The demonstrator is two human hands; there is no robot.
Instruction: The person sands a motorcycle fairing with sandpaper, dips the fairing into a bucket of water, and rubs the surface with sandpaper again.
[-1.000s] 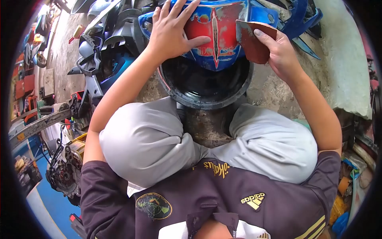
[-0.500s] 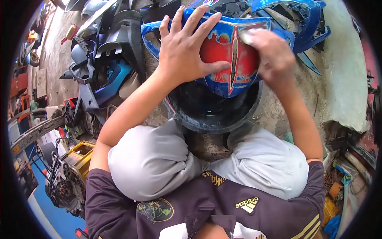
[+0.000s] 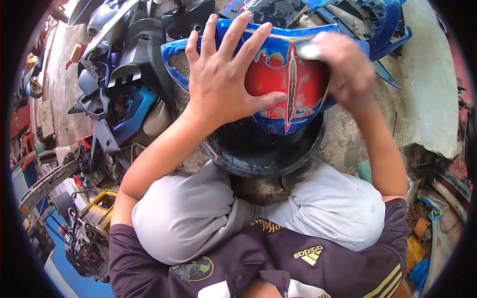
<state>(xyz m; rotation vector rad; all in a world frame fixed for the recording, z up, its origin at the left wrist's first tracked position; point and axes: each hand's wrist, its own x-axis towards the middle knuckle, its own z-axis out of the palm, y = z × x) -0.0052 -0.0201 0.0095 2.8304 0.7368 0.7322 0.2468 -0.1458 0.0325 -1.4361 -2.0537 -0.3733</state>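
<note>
A blue and red motorbike fairing panel point(image 3: 268, 79) lies over a black basin point(image 3: 268, 161); its paint is worn to pale patches along a central ridge. My left hand point(image 3: 218, 82) rests on its left side, fingers spread and thumb stretched across the red area. On the panel's upper right, my right hand point(image 3: 350, 69) is closed around a whitish pad point(image 3: 309, 50), pressed near the ridge's top end. Motion blurs this hand, so the pad's kind cannot be made out.
Dark fairing parts point(image 3: 141, 54) lie at the left, with a blue panel point(image 3: 131, 114) among them. More blue bodywork point(image 3: 382, 32) is at the upper right. An engine part point(image 3: 89, 246) and yellow crate point(image 3: 99, 211) stand lower left; a pale slab point(image 3: 430, 84) lies right.
The panel and basin appear slightly lower in view. My right hand and the pad sit a little farther up the panel; my left hand keeps its spread on it.
</note>
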